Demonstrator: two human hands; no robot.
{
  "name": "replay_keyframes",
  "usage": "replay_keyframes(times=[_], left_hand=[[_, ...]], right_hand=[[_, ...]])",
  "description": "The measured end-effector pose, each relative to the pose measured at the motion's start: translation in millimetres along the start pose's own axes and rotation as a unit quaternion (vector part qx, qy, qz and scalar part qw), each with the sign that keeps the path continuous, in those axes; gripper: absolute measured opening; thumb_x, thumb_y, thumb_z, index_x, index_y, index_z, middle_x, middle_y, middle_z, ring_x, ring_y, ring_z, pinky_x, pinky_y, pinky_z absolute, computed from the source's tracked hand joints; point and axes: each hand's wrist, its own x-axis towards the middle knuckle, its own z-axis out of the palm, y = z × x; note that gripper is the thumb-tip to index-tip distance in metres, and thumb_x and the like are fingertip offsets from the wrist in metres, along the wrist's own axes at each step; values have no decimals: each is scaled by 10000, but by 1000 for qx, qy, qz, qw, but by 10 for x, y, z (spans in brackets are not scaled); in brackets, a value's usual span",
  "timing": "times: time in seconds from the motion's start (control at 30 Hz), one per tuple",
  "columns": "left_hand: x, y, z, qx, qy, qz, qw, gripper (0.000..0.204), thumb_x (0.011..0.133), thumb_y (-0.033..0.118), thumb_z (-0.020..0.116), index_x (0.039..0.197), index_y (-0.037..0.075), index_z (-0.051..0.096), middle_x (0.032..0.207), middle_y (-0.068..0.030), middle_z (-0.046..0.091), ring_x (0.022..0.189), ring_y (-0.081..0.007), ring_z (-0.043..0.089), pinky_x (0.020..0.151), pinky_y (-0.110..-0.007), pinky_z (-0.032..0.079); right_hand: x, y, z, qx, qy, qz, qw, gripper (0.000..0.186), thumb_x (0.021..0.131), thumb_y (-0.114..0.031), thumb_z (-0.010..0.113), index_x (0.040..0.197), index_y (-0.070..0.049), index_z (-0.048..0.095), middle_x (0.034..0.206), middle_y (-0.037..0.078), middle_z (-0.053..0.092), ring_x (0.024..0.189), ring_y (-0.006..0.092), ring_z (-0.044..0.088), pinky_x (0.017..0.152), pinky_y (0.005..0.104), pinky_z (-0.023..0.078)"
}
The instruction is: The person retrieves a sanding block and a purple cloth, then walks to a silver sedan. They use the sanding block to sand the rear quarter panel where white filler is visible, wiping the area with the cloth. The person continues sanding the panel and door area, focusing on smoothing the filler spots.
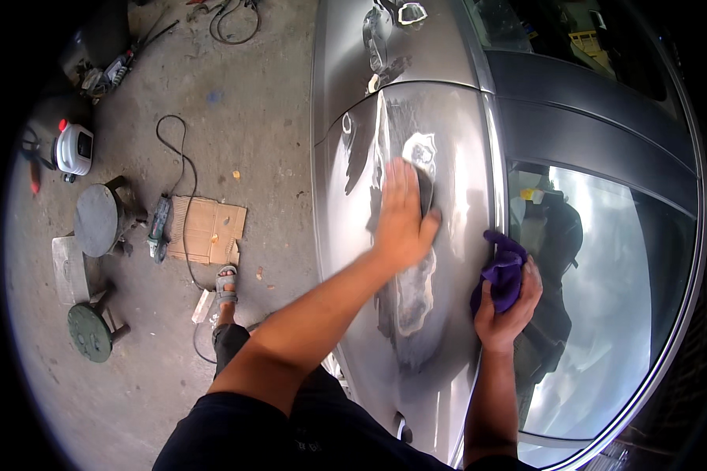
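Two hands on the car: L hand flat on the door, fingers straight & together, thumb out; can't tell if a pad's under the palm. R hand has fingers curled round a purple cloth by the window edge. Looks like rubbing, so best keep L palm flat, press lightly & evenly, no digging w/ fingertips. Door's in front of the person, btwn floor & window: silvery gray, shiny at sides, dull mid, w/ pale-ringed patches above & below L hand.
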Motion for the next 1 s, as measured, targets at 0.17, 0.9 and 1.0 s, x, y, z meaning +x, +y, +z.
replay_keyframes(times=[0.17,0.9,1.0], left_hand=[[-256,49,8,-31,-39,1,999,783,907,279,461,1443,-159,96,1526,-357,54,1443,-466,31,1184,-473,38],[-267,-185,8,-245,-38,-176,953,785,898,214,434,1453,-148,14,1546,-327,-25,1458,-421,-29,1184,-437,4],[-683,-253,93,-259,-43,-111,958,787,908,243,425,1433,-181,19,1523,-365,-10,1438,-473,-47,1180,-473,-8]], right_hand=[[-10,20,23,-1,-7,6,1000,563,800,-127,716,1271,60,471,1221,284,529,1082,462,559,921,479,472],[-45,35,73,12,1,-11,1000,568,788,-85,697,1279,70,456,1229,294,527,1108,462,543,971,490,433],[-34,35,92,3,-8,-4,1000,568,790,-81,686,1284,72,452,1236,300,521,1113,467,534,981,496,422]])
